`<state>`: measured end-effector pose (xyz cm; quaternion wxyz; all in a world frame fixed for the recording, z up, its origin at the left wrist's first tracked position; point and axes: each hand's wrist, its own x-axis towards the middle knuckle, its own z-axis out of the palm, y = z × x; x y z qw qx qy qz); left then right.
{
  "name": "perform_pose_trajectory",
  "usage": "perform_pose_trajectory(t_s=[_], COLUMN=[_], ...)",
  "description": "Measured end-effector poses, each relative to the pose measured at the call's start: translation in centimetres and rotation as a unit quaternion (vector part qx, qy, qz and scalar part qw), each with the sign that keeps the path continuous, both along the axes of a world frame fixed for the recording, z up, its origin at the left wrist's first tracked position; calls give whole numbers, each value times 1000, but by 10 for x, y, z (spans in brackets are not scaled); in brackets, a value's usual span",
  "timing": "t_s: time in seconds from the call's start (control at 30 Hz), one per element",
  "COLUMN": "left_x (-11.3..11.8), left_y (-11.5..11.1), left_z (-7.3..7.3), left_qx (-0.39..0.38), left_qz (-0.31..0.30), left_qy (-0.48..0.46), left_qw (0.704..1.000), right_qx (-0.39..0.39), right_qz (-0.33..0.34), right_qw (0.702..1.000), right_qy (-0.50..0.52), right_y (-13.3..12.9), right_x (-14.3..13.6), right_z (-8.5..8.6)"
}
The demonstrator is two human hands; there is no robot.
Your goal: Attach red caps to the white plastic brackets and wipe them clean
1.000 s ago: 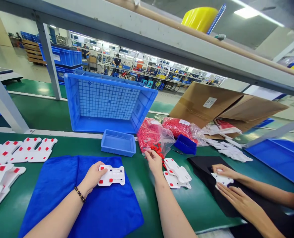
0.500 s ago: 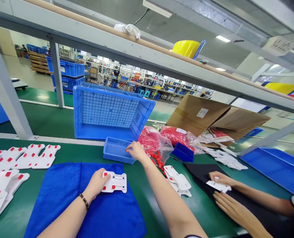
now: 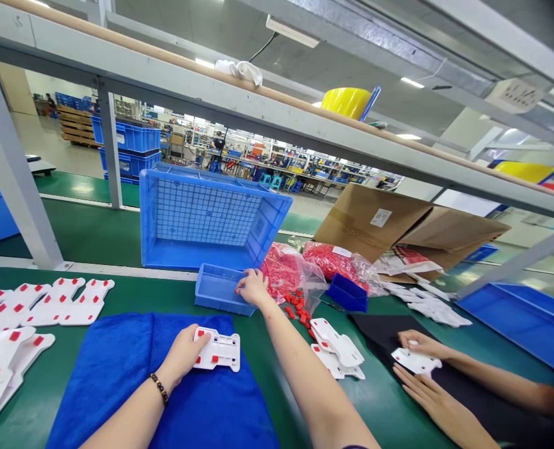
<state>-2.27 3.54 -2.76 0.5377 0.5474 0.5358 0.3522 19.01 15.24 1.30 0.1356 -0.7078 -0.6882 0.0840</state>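
My left hand grips a white plastic plate by its left end, with the thumb on top. Red pieces sit in some of the plate's slots, while others are bare. Beneath it a blue cloth is spread. My right hand is stretched out over the right end of a small blue tray. Its fingers are pinched together, and a bit of red shows at the tips, perhaps one of the small red pieces that lie loose beside the tray.
White plates with red pieces lie at left; more plates are stacked right of my forearm. A large blue crate stands on its side behind. Bags of red pieces lie before a carton. At right, a co-worker's hands hold a white plate.
My right hand stays at the tray's right end, its fingers slightly shifted. My left hand keeps hold of the plate. The whole view has tilted a little.
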Motion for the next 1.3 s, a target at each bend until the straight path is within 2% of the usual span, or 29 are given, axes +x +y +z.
perform_pose_trajectory(t_s=[0.1,0.2,0.33,0.4,0.47,0.53,0.63,0.73,0.83,0.93,1.1,1.3], left_x=[1,1,1,1,2,3,5,7,8,8,8,8], left_y=[0,0,-2,-3,-5,-6,-8,-9,-8,-8,-9,-12], left_z=[4,8,12,12,13,14,16,18,19,21,22,27], left_qx=[-7,-18,1,6,4,5,8,20,32,31,56,103], left_qz=[-4,0,26,35,29,13,-17,-27,-23,-37,-54,-72], left_qy=[-40,-79,-53,-38,-33,-29,-26,-7,25,32,67,135], left_qw=[999,997,998,999,999,999,999,999,999,998,995,983], right_qx=[26,96,126,163,202,207,151,43,-41,-64,-73,-88], right_qz=[4,32,10,24,43,54,97,127,135,136,135,138], right_qw=[999,993,989,982,969,954,913,848,803,798,813,829], right_qy=[24,66,75,94,138,211,366,513,579,584,562,535], right_y=[-8,-17,-29,-36,-46,-61,-91,-118,-129,-129,-128,-133], right_x=[4,8,10,9,8,5,-1,-8,-15,-18,-19,-19], right_z=[10,16,14,12,10,7,-1,-11,-19,-22,-21,-11])
